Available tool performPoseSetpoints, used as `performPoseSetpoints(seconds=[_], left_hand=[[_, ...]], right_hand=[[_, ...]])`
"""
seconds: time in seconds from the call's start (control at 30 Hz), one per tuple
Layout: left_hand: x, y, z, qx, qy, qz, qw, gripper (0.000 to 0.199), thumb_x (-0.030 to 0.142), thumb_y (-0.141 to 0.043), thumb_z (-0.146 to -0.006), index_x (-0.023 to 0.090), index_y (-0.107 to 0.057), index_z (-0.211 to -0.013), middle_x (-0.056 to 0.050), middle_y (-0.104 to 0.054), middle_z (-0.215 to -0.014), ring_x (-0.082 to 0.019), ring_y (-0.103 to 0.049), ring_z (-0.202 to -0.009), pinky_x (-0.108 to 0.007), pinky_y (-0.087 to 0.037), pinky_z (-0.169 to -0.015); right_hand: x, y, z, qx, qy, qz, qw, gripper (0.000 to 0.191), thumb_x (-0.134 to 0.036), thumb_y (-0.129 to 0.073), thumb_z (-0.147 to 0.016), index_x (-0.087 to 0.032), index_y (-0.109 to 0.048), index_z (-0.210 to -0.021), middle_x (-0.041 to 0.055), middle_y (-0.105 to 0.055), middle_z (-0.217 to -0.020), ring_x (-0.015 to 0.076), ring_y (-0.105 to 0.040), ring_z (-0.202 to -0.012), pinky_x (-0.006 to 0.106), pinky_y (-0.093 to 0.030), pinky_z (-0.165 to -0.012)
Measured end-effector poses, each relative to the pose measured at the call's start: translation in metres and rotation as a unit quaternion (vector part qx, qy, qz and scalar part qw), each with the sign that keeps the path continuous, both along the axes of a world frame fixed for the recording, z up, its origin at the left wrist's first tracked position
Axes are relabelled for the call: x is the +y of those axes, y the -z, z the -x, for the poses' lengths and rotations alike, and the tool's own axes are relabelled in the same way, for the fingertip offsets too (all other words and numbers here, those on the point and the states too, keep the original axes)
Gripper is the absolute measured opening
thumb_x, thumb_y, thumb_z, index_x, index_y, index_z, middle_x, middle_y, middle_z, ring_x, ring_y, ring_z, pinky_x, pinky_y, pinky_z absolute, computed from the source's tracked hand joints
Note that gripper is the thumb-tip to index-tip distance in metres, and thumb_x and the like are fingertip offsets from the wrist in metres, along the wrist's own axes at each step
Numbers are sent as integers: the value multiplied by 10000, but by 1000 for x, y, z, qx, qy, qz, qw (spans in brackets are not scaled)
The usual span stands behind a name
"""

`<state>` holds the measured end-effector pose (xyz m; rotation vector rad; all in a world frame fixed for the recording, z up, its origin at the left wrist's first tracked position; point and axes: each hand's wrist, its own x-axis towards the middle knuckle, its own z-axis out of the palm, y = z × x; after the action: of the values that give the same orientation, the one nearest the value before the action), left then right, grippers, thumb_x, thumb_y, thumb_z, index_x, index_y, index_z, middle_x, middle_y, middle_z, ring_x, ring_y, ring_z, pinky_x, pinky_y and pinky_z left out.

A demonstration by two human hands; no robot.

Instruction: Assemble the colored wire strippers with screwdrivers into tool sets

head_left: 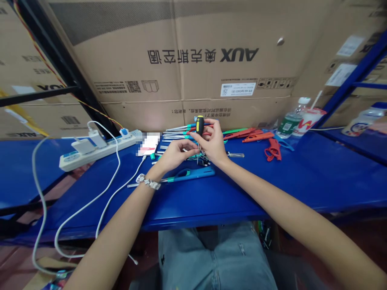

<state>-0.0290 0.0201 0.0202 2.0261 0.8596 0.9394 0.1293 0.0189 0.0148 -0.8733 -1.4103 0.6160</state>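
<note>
My right hand (214, 141) is wrapped round a screwdriver (200, 125) with a black and yellow handle, held upright, its shaft pointing down. Beside it, my left hand (178, 154) has its fingers pinched near the shaft's lower end; what they hold is too small to make out. Small metal and dark parts (203, 162) lie just under the fingertips. A blue long-necked lighter (193, 174) rests in front of the hands. Behind them are several lighters with metal tubes (177, 133), partly hidden by my hands.
Orange-red plastic casings (273, 149) lie at the right, near a bottle (292, 119) and a cup (310, 121). At the left are a power strip (68, 161), white cables and a phone (151, 143). Cardboard boxes (193, 80) stand behind the blue table (242, 201).
</note>
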Motion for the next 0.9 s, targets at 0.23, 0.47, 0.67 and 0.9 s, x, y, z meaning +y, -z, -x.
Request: performPoseSetpoints(seconds=[0.23,0.47,0.67,0.9], left_hand=[[-2,1,-4,20,-45,-88,995,94,252,-664,-898,167,-705,-894,-41,-757,-854,-170,-673,-784,-301,-514,-721],[2,2,4,92,-63,-129,985,113,215,-611,-923,169,-711,-896,-44,-752,-844,-165,-654,-763,-303,-496,-723],[5,6,6,114,-69,-139,981,119,218,-619,-921,172,-708,-857,-44,-750,-833,-166,-650,-752,-305,-479,-723],[5,4,7,121,-71,-136,981,121,207,-597,-922,170,-712,-908,-55,-757,-878,-177,-663,-788,-314,-489,-739]], right_hand=[[-10,5,-19,-32,-69,30,997,256,-479,-664,-885,-251,-555,-927,20,-662,-809,169,-624,-611,364,-550,-557],[-12,11,-26,-113,-51,8,992,202,-445,-571,-974,-270,-551,-1072,23,-684,-861,195,-679,-676,418,-599,-698],[-16,14,-23,-170,-47,9,984,143,-370,-563,-970,-259,-540,-1058,22,-683,-820,224,-694,-704,429,-588,-708],[-13,15,-24,-136,-55,16,989,159,-402,-577,-966,-263,-534,-1028,23,-691,-848,214,-702,-709,425,-604,-721]])
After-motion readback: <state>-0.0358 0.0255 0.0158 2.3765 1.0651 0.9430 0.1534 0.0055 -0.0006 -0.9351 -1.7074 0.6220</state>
